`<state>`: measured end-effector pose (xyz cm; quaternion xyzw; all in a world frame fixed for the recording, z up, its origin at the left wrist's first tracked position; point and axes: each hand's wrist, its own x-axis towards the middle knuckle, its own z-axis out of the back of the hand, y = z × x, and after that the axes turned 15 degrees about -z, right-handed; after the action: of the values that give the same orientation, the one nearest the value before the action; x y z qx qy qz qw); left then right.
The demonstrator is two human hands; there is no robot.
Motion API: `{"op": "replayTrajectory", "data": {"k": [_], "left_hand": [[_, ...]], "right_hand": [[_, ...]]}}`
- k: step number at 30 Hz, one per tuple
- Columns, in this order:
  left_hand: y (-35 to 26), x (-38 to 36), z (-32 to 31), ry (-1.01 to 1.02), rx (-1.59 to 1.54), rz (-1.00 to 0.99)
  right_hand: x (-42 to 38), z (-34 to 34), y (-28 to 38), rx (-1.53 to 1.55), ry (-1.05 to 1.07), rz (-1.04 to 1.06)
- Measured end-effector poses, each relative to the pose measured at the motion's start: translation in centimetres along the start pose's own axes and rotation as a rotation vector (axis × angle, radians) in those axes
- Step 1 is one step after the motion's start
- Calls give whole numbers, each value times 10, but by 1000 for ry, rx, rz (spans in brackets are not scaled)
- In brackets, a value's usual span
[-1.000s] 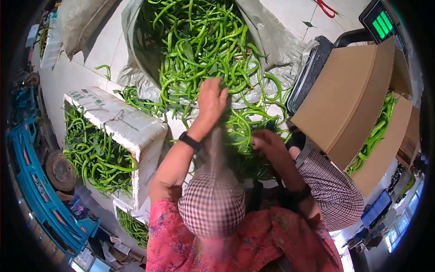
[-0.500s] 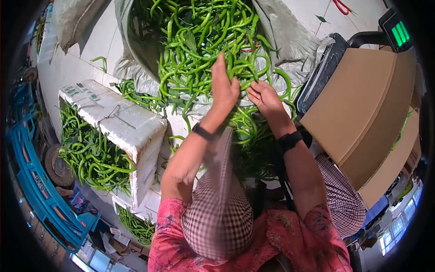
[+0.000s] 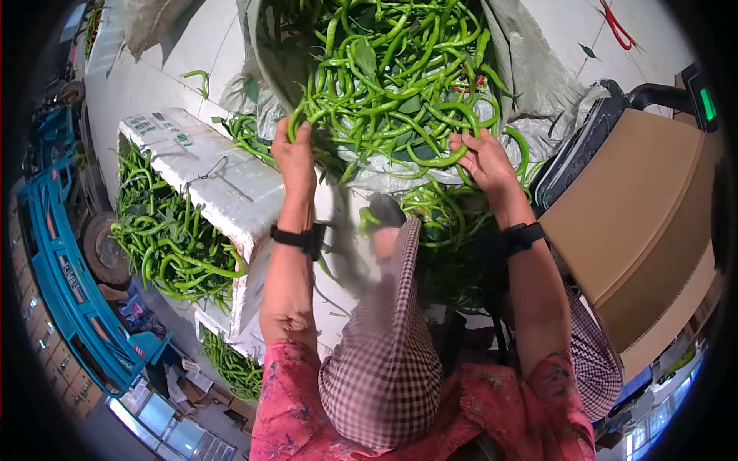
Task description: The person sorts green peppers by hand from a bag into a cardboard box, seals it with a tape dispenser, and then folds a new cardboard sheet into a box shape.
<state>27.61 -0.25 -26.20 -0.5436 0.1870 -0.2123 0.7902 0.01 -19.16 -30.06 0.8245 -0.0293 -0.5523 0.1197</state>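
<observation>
A heap of long green chili peppers [image 3: 400, 84] spills from the mouth of a pale woven sack [image 3: 530, 77]. At the heap's left edge, my left hand [image 3: 294, 160] is closed, with a curved green chili pepper [image 3: 295, 119] between thumb and fingers. My right hand [image 3: 489, 163] pinches another curved green chili pepper [image 3: 438, 160] on the near right side of the heap. Both wrists wear black bands. More chili peppers lie below my right hand, partly in shadow and behind the forearm.
To the left, a white foam box [image 3: 207, 173] lies tipped, full of green chili peppers. A second box of peppers sits below it. On the right are a cardboard box [image 3: 630, 200] and a scale with a lit display [image 3: 707, 104]. A checkered cap [image 3: 384, 369] blocks the lower middle.
My hands have moved apart: the left went to the heap's left edge and now grips a pepper, while the right shifted slightly right. The view has shifted, and floor shows between my arms.
</observation>
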Motion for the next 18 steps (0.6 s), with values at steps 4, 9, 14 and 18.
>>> {"op": "replayTrajectory", "data": {"k": [4,9,14,18], "left_hand": [[60,9,-6,132,861,-648],[47,13,-6,156,971,-394],[7,7,29,-305,-134,61],[-74,-28,-2,194,73,151]], "right_hand": [[-17,-8,21,-30,151,183],[-53,-31,63,-313,50,488],[-36,24,42,-200,-186,210],[-41,38,15,-250,-113,-125]]}}
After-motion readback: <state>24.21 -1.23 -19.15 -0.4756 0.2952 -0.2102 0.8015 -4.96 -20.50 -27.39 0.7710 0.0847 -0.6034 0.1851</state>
